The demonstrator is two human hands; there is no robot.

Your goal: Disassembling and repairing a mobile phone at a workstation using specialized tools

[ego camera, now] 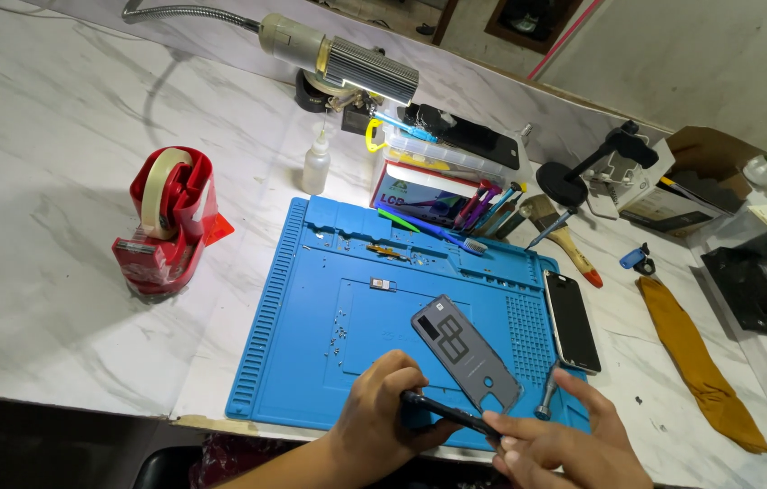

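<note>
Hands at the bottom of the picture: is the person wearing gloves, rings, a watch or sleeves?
No. The left hand and right hand are bare: no gloves, rings or watch show. Both forearms are uncovered as far as the frame reaches, with no sleeve in view.

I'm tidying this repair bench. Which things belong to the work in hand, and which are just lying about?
In use:
- left hand and right hand holding the dark phone body
- grey back cover
- metal tool
- blue mat

Lying about:
- red tape dispenser
- squeeze bottle
- second phone
- brush
- mustard cloth
</note>
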